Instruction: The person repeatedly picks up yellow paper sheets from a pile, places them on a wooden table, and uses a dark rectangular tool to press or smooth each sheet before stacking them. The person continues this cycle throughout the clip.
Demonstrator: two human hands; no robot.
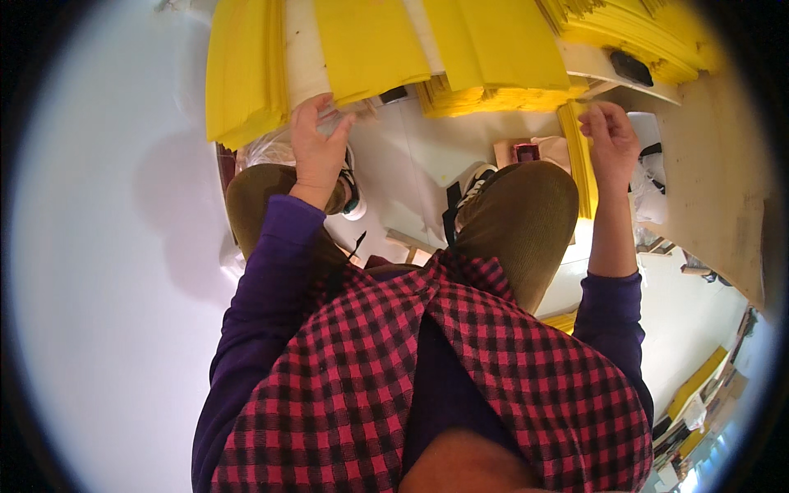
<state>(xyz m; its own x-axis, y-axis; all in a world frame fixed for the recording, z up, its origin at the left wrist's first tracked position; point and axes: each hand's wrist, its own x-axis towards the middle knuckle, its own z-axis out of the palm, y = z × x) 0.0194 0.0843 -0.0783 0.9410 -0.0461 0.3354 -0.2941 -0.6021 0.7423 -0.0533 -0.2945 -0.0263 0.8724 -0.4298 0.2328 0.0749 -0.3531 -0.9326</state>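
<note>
My left hand (319, 152) is raised over my left knee, at the near edge of the table. Its thumb and fingers are apart, and the fingertips come close to the lower edge of a yellow sheet (370, 45). I see nothing held in it. To the right, my right hand (612, 148) is up with fingers curled and thumb against them. Beside its fingertips a narrow yellow strip (580, 160) hangs down past the table edge; whether the fingers pinch it I cannot tell. More yellow sheets (497, 41) lie in overlapping layers between the hands.
A thick yellow stack (245, 74) overhangs the table's left end, another pile (633, 37) lies far right. A black object (631, 68) rests near that pile. A wooden panel (715, 172) stands at the right. Under the table are a red box (526, 153) and clear plastic (269, 149).
</note>
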